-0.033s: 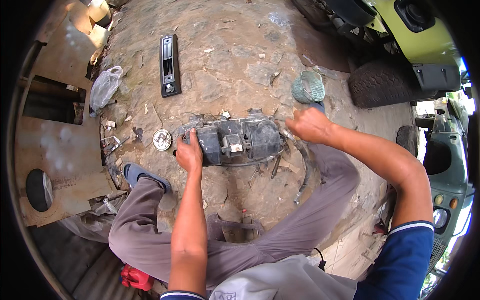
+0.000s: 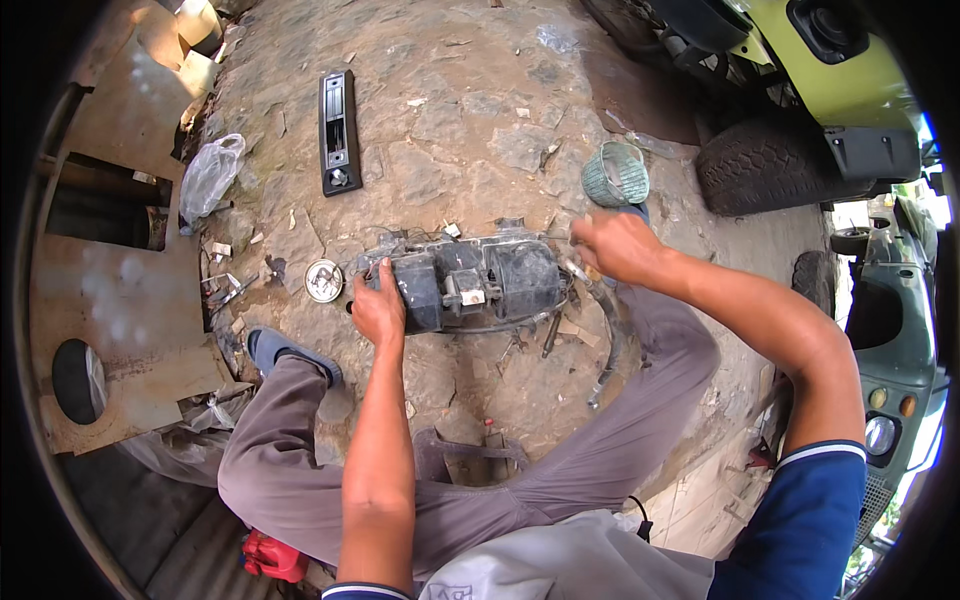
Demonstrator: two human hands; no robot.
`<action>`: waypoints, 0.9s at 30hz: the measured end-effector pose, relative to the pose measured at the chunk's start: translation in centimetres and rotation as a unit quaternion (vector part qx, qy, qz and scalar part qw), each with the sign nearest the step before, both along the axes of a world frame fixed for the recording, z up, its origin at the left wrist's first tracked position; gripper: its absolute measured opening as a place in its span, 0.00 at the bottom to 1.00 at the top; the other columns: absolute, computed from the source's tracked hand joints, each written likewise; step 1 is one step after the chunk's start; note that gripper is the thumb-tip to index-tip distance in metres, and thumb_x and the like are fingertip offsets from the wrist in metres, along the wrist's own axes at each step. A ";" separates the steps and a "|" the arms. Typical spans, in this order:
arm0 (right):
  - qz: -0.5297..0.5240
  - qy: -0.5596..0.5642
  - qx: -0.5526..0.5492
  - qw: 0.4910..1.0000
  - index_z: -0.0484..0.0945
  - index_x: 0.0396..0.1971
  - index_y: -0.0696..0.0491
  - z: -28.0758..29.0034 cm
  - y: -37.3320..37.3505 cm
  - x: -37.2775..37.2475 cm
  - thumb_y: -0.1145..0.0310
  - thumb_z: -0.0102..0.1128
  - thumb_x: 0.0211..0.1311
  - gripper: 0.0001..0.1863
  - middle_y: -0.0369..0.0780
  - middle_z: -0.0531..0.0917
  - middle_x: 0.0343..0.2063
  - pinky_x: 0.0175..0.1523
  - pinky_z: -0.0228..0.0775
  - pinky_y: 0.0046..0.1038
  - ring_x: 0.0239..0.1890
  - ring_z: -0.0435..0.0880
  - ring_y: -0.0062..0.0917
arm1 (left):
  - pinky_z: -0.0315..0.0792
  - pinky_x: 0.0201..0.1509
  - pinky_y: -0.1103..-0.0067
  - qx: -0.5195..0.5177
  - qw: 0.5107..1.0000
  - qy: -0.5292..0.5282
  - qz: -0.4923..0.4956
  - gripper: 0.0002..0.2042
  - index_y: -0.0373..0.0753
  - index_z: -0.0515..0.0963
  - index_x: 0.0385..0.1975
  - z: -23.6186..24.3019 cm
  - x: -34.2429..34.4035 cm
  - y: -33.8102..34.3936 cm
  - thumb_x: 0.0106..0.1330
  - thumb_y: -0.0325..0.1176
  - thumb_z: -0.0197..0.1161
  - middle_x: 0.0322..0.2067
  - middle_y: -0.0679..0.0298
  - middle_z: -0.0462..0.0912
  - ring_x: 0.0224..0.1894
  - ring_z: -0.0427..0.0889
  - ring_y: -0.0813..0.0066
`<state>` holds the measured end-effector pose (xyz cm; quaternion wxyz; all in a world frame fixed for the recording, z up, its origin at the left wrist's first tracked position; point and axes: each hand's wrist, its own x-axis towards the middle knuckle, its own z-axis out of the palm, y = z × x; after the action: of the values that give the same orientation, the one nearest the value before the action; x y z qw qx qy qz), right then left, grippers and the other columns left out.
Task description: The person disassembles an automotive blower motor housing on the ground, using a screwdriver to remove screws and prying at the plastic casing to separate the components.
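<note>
Dusty blk. boxy housing (image 2: 525, 275): long axis L–R on stone floor (image 2: 450, 130). L hand (image 2: 378, 305): grip part-spread, holding L end. R hand (image 2: 622, 248): grip curled, contents unclear.

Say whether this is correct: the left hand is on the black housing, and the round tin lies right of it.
Wrong side: the round tin lies left of the black housing in the head view. The left hand is on the housing.
</note>
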<state>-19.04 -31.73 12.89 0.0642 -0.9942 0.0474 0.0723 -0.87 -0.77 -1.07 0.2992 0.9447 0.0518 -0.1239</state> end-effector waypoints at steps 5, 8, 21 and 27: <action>-0.489 0.123 0.230 0.833 0.80 0.38 0.64 2.8 0.6 3.1 0.54 0.54 0.70 0.23 0.55 0.85 0.31 0.49 0.77 0.44 0.41 0.85 0.52 | 0.73 0.53 0.55 0.000 1.000 0.005 0.007 0.33 0.35 0.80 0.52 0.4 -0.3 -0.1 0.65 0.63 0.60 0.42 0.40 0.85 0.47 0.83 0.38; -0.326 0.135 0.099 0.930 0.80 0.42 0.63 1.3 -0.4 1.7 0.56 0.51 0.71 0.22 0.55 0.83 0.27 0.50 0.76 0.48 0.40 0.86 0.47 | 0.73 0.53 0.55 -0.016 1.000 0.015 0.001 0.33 0.36 0.80 0.52 0.6 -0.5 -0.6 0.65 0.64 0.60 0.43 0.40 0.85 0.48 0.82 0.38; -0.233 0.259 0.051 0.936 0.73 0.52 0.54 3.7 -1.0 2.3 0.51 0.56 0.71 0.22 0.54 0.79 0.39 0.51 0.75 0.47 0.47 0.82 0.54 | 0.72 0.53 0.56 -0.010 1.000 -0.029 -0.003 0.33 0.34 0.81 0.50 -0.4 -0.2 -0.2 0.65 0.63 0.61 0.43 0.39 0.85 0.48 0.82 0.38; -0.027 0.040 0.035 0.998 0.73 0.44 0.58 2.2 -0.8 -0.4 0.55 0.55 0.71 0.19 0.57 0.83 0.33 0.45 0.76 0.48 0.40 0.85 0.51 | 0.72 0.58 0.60 -0.016 1.000 0.005 -0.010 0.37 0.31 0.80 0.54 -0.3 0.1 -0.1 0.65 0.64 0.59 0.47 0.39 0.84 0.53 0.82 0.41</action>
<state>-19.41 -32.54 15.10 0.0992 -0.9859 0.0742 0.1121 -0.77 -0.85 -1.33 0.3130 0.9395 0.0415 -0.1326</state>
